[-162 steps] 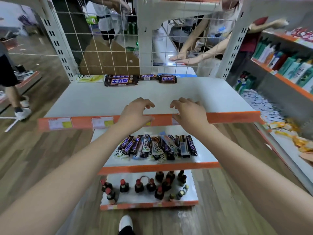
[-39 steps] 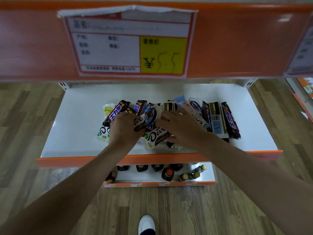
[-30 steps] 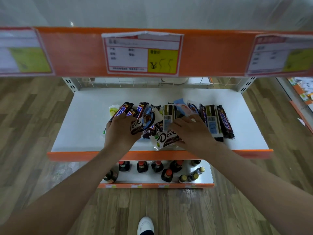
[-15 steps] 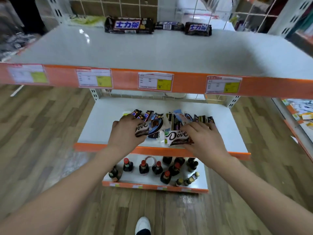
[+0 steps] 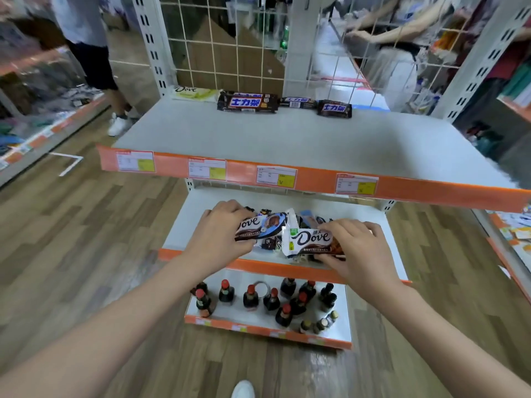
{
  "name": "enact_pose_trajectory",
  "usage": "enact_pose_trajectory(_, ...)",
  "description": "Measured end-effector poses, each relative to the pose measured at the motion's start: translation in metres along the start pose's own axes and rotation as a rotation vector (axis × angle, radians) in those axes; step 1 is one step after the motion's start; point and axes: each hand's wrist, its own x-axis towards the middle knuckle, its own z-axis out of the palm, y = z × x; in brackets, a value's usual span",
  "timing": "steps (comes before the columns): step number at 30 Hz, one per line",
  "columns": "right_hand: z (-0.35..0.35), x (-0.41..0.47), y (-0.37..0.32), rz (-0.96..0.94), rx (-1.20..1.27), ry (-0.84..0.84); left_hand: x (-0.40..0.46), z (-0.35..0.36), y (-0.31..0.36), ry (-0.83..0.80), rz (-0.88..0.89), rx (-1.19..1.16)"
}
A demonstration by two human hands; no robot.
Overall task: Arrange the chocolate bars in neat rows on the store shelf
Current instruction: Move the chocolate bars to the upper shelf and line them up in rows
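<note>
1. my left hand (image 5: 219, 235) grips a glossy brown-and-white dove chocolate bar with a blue patch (image 5: 263, 225), fingers curled over its far edge and thumb under the near edge.
2. my right hand (image 5: 357, 248) pinches a second brown-and-white dove chocolate bar with a green tag (image 5: 311, 241), fingers curled over its top and thumb below.
3. both bars sit over the near part of the white middle shelf with an orange front strip (image 5: 184, 225), just beside each other, above a loose heap of mixed chocolate wrappers (image 5: 304, 221) that my hands mostly hide.
4. on the wide white top shelf with an orange price strip (image 5: 287, 142), 4 bars lie in a row at the far edge by the wire grid: a pale green dove bar (image 5: 194, 93) at the left, then a large dark snickers pack (image 5: 247, 102), a slim dark bar (image 5: 297, 102) and a smaller dark snickers bar (image 5: 334, 109).
5. the white bottom shelf (image 5: 342, 328) carries a cluster of small dark bottles with red caps (image 5: 271, 298).
</note>
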Motion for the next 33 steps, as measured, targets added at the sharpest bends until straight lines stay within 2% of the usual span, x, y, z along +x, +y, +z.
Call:
enact_pose_trajectory(13, -0.052, 0.048, 0.003, -0.094, -0.063, 0.142, 0.018, -0.06, 0.024, 0.079, 0.042, -0.012)
enact_pose_trajectory(28, -0.065, 0.117, -0.005, -0.099, -0.064, 0.16, 0.057, -0.098, -0.003, 0.095, 0.023, 0.036)
enact_pose_trajectory(33, -0.051, 0.143, -0.009, -0.069, -0.065, 0.114, 0.08, -0.108, -0.026, 0.106, 0.045, 0.047)
